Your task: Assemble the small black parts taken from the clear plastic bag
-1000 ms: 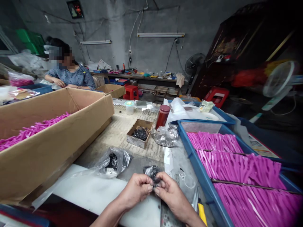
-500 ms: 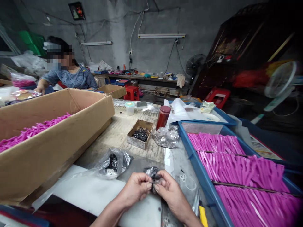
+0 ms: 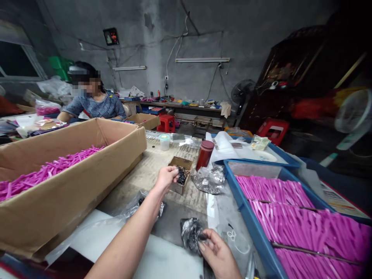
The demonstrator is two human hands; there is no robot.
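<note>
My left hand (image 3: 167, 176) reaches out over a small cardboard box (image 3: 178, 188) of little black and brownish pieces (image 3: 183, 175). Its fingers are pinched together at the box's left side, and whatever they hold is hidden. Lower down, my right hand (image 3: 217, 252) has thumb and forefinger closed on a small black piece (image 3: 202, 235). Right against those fingertips lies a crumpled clear plastic bag (image 3: 190, 234) with dark contents. Partly behind my left forearm is another clear bag (image 3: 135, 207) with black pieces.
A long cardboard box (image 3: 72, 186) of pink strips stands left. Rows of pink pieces fill a blue tray (image 3: 247, 217) at right. A dark red canister (image 3: 205, 155) and a silvery plastic bag (image 3: 210, 180) stand beyond. A co-worker (image 3: 99, 104) sits across the table.
My hands have parted. The left went forward from the near bag to the small cardboard box; the right stays low by the bag, slightly lower and to the right. The camera view has tilted up.
</note>
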